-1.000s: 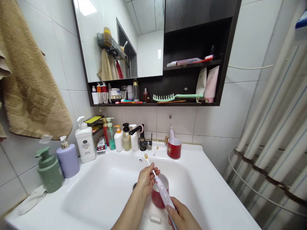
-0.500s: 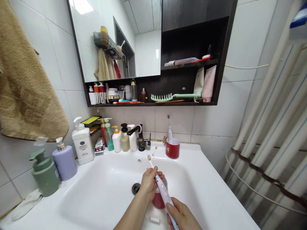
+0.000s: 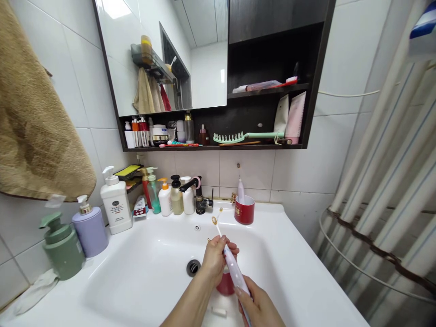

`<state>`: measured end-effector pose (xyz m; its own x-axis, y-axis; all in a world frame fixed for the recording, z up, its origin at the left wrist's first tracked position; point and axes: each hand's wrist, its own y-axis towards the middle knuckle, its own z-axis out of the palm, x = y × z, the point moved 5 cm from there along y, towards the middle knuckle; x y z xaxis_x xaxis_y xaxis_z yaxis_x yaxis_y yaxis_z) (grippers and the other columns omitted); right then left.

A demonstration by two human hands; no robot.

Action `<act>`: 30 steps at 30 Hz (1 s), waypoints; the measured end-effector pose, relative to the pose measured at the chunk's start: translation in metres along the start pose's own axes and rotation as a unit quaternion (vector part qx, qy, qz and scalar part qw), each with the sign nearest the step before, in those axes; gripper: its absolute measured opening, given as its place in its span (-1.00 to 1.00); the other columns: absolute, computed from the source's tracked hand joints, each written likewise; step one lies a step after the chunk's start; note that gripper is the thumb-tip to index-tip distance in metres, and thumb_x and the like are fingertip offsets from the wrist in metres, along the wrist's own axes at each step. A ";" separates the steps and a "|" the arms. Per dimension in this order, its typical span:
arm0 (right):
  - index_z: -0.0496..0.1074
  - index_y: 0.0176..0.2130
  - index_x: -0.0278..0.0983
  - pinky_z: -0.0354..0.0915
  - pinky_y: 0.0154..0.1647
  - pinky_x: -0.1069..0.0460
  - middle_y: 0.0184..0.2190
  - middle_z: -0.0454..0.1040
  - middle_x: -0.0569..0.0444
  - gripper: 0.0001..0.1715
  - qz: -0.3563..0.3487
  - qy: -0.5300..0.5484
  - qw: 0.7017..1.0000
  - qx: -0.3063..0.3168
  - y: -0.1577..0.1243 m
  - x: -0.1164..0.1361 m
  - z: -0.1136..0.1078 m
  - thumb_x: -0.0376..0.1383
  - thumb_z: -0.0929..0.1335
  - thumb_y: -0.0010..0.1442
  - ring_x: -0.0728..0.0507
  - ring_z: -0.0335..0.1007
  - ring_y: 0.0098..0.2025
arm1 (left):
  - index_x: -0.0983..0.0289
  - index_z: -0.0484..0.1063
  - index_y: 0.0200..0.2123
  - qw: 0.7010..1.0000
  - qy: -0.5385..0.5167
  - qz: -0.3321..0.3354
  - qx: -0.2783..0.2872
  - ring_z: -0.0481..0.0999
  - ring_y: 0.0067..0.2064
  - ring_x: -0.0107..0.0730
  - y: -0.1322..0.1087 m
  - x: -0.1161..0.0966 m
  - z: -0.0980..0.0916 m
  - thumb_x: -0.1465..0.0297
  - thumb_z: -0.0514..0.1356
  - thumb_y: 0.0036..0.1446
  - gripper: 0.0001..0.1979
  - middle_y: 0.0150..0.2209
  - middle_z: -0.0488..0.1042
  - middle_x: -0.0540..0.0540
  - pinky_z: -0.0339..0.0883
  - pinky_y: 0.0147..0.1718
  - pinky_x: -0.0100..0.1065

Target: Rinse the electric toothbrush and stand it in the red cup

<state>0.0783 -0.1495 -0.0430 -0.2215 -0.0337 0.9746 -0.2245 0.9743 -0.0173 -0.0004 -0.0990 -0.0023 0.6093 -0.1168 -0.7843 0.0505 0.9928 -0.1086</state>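
Over the sink, both hands are on a pale electric toothbrush [image 3: 235,271] that slants up and to the left. My right hand [image 3: 259,302] is wrapped round the lower handle. Around the neck, below the brush head [image 3: 214,221], my left hand [image 3: 217,256] has its thumb and fingers closed. Beneath the hands stands a red cup [image 3: 225,285], partly covered by them. A small white piece [image 3: 219,312] lies near the front of the sink, its kind unclear. Another small brush head [image 3: 220,212] rests on the back ledge.
The white sink [image 3: 136,272] has a black faucet [image 3: 200,195] behind it. A second red cup [image 3: 244,212] holds another electric toothbrush [image 3: 241,193]. Several pump bottles, among them a purple one [image 3: 91,231], line the left side. A mirror cabinet [image 3: 269,113] hangs above; pipes [image 3: 381,204] run at right.
The toothbrush's upper end and my left hand have shifted slightly right, and the brush head appears turned a little. Both hands keep their hold on it.
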 end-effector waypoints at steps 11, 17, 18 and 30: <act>0.07 -0.44 -0.28 -0.10 -0.84 0.18 -0.75 0.12 0.30 -0.53 0.041 0.131 0.988 0.074 -0.003 0.007 0.008 0.06 0.16 -0.16 0.13 0.00 -0.84 | 0.32 0.14 -0.61 0.999 -0.022 -0.024 -0.015 0.32 -0.64 -0.51 -0.003 0.001 0.001 0.37 0.06 -0.13 -0.84 -0.71 0.30 -0.01 0.15 -0.56 -0.43; 0.04 -0.50 -0.27 -0.10 -0.82 0.21 -0.72 0.17 0.27 -0.59 0.063 0.204 0.969 0.123 -0.007 0.009 0.013 0.03 0.16 -0.12 0.16 0.02 -0.82 | 0.32 0.13 -0.63 0.998 -0.052 -0.038 -0.009 0.32 -0.64 -0.53 -0.005 0.002 0.003 0.41 0.05 -0.14 -0.86 -0.72 0.28 -0.03 0.17 -0.52 -0.43; 0.04 -0.49 -0.27 -0.10 -0.82 0.21 -0.73 0.16 0.28 -0.61 0.058 0.192 0.973 0.112 -0.007 0.009 0.012 0.01 0.16 -0.11 0.15 0.01 -0.82 | 0.31 0.13 -0.63 0.998 -0.050 -0.032 -0.009 0.32 -0.64 -0.53 -0.005 0.002 0.003 0.41 0.06 -0.14 -0.86 -0.72 0.28 -0.03 0.17 -0.51 -0.43; 0.14 -0.42 -0.28 0.14 -0.55 0.14 -0.57 0.27 0.14 -0.73 -0.110 -0.012 0.988 -0.106 0.052 0.072 -0.022 -0.12 0.11 -0.03 0.02 0.18 -0.55 | 0.32 0.25 -0.44 0.937 0.288 0.180 -0.085 0.33 -0.42 -0.44 -0.005 -0.031 -0.025 0.39 0.04 -0.17 -0.84 -0.47 0.35 0.09 0.17 -0.41 -0.40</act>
<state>0.0720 -0.0961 0.0313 -0.2132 -0.2528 0.9437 -0.0663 0.9675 0.2442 -0.0396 -0.1007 0.0068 0.0328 0.1813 -0.9829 -0.2332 0.9576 0.1689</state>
